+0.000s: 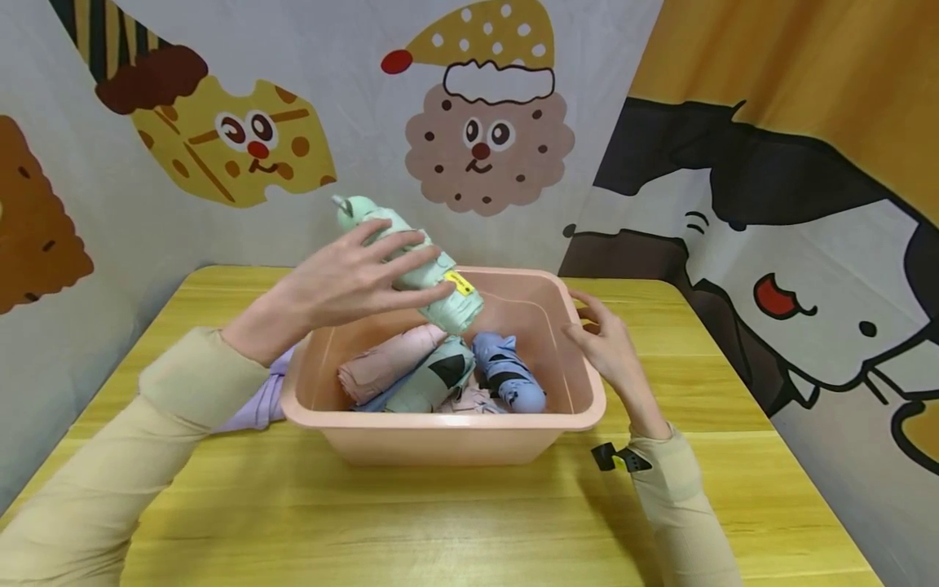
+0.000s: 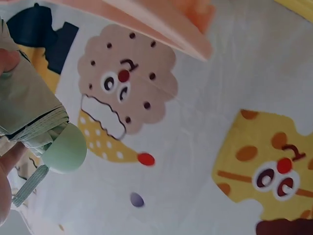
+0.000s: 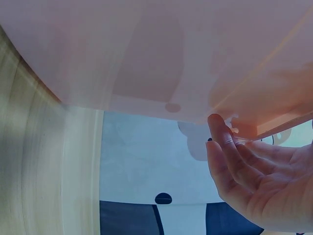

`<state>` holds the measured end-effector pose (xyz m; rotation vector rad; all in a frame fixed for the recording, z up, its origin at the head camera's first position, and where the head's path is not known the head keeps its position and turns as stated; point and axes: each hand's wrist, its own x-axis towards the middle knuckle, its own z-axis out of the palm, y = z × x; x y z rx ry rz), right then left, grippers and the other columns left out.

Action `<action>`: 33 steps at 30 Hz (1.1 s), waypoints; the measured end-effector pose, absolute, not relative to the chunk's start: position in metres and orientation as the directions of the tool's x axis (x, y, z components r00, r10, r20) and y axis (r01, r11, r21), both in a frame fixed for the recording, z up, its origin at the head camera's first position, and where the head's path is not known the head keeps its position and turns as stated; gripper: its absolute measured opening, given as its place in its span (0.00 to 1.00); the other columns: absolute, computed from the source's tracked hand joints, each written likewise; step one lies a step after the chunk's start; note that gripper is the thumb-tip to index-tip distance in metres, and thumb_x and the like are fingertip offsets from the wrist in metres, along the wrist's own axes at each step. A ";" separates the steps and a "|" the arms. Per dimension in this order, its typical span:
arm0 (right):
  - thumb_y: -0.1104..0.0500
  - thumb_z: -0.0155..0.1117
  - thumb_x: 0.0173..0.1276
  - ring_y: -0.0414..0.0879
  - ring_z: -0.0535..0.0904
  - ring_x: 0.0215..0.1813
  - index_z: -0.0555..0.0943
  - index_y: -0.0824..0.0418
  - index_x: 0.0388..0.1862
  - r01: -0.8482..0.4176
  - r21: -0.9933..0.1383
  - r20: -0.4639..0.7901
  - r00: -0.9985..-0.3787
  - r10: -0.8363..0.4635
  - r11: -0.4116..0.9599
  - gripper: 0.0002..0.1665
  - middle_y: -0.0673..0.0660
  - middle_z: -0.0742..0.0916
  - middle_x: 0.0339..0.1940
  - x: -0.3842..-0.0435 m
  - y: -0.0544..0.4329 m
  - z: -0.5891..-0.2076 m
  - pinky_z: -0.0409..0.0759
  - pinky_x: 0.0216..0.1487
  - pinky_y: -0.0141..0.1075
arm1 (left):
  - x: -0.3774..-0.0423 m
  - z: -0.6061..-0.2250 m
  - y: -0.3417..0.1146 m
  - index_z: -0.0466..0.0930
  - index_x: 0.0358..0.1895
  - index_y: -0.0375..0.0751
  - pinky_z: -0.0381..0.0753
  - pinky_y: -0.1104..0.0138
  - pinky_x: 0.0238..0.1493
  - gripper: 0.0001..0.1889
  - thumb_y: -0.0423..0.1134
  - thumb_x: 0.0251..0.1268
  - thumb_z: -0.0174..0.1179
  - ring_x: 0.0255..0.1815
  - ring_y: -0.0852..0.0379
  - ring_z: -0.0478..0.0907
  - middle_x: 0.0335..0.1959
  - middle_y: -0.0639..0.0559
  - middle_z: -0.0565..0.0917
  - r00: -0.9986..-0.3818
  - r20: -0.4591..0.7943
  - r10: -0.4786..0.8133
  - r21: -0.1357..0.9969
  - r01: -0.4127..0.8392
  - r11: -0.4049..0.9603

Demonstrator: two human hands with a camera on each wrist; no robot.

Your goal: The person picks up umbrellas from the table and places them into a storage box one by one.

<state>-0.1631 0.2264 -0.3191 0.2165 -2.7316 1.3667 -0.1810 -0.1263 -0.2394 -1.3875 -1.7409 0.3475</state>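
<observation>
My left hand [image 1: 359, 273] grips a folded mint-green umbrella [image 1: 455, 311], holding it tilted above the pink plastic tub [image 1: 440, 444]. Its rounded end cap [image 2: 66, 149] and wrist strap [image 2: 30, 186] show in the left wrist view, and a yellow tag [image 1: 459, 283] sits near its lower end. At the tub's right side, my right hand [image 1: 609, 342] touches the rim with loosely bent fingers; in the right wrist view fingertips [image 3: 214, 119] meet the outer wall. Inside the tub lie a pink roll [image 1: 392, 363], a grey-green roll [image 1: 433, 383] and a blue roll [image 1: 509, 375] with black markings.
Purple cloth [image 1: 257, 403] lies on the wooden table [image 1: 367, 522] by the tub's left side. Behind the table hangs a pale curtain [image 1: 367, 122] with cartoon prints. A dark wrist strap [image 1: 634, 461] is worn at the right sleeve cuff.
</observation>
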 end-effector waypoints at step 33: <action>0.60 0.54 0.68 0.66 0.78 0.58 0.63 0.60 0.72 -0.166 -0.779 0.140 -0.986 -0.091 0.605 0.33 0.74 0.78 0.59 -0.163 0.225 -0.318 0.76 0.59 0.56 | -0.186 -0.263 -0.038 0.60 0.68 0.66 0.80 0.56 0.48 0.28 0.38 0.68 0.54 0.55 0.51 0.74 0.57 0.50 0.75 -0.036 -0.069 0.997 -0.672 0.741 -0.019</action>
